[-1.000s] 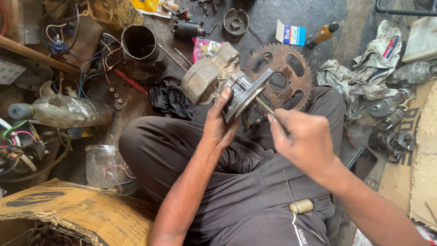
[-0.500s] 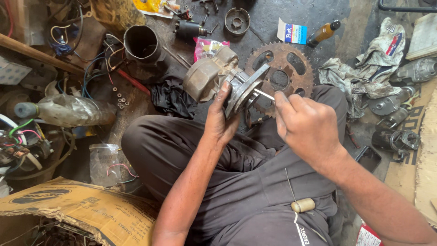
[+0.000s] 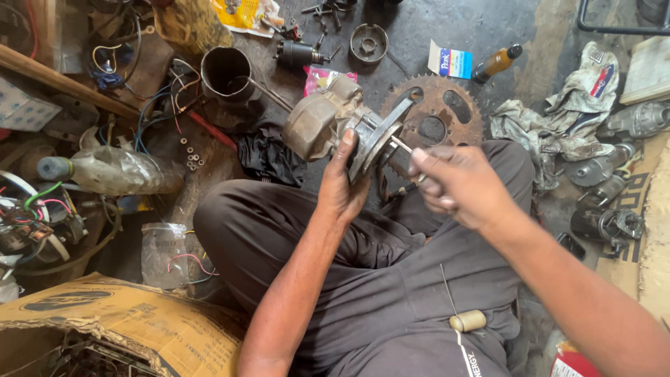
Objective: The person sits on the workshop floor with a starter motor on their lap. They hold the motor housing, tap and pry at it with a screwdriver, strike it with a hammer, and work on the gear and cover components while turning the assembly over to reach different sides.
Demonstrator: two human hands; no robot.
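My left hand (image 3: 343, 183) grips a grimy starter motor (image 3: 328, 124) from below, thumb up against its round metal end plate (image 3: 373, 139), holding it over my knee. My right hand (image 3: 457, 183) is closed around a thin metal tool (image 3: 401, 146) whose tip touches the end plate's face. A rusty toothed sprocket (image 3: 440, 115) lies on the floor just behind the motor. I sit cross-legged in dark trousers.
A dark metal cup (image 3: 227, 73), small motor (image 3: 299, 54), round bearing ring (image 3: 368, 40), small carton (image 3: 450, 61) and brown bottle (image 3: 497, 63) lie ahead. Plastic bottle (image 3: 112, 171) and wires at left, rags (image 3: 569, 115) and more motors (image 3: 607, 223) at right, cardboard box (image 3: 118, 328) near left.
My right hand has shifted up and closer to the end plate, bringing the thin tool against it. The left hand keeps the motor in about the same place.
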